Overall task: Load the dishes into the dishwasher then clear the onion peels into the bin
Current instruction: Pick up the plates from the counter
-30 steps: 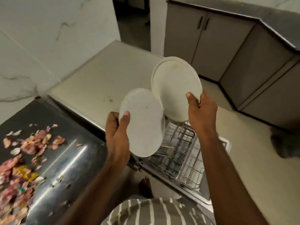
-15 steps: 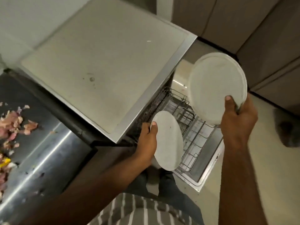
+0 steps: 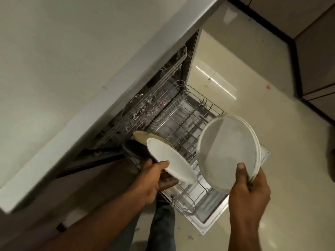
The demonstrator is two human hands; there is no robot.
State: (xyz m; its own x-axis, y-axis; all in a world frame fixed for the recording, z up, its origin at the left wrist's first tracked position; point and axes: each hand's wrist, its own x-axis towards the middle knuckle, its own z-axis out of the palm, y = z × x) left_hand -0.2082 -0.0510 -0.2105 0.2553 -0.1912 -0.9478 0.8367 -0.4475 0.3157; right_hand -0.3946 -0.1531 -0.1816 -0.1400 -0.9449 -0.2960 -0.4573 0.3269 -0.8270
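Note:
My left hand (image 3: pixel 152 180) grips a small white plate (image 3: pixel 170 161) by its near rim, tilted low over the near left corner of the pulled-out lower rack (image 3: pixel 183 131) of the open dishwasher. A tan dish (image 3: pixel 150 139) and a dark item (image 3: pixel 134 150) sit in the rack just behind it. My right hand (image 3: pixel 249 194) holds larger white plates (image 3: pixel 227 151), thumb on the front face, upright above the rack's right side; two or three rims show stacked together.
The dishwasher's pale top (image 3: pixel 72 69) fills the left and overhangs the racks; an upper rack (image 3: pixel 163 84) is partly slid in. The open door (image 3: pixel 217 221) lies flat on the cream floor (image 3: pixel 290 124). Cabinets (image 3: pixel 317 51) stand at the right. My legs (image 3: pixel 161 225) are beside the door.
My head tipped further down and the onion peels left the view. My left hand lowered the small plate into the rack's near corner. My right hand lowered its plates toward the rack.

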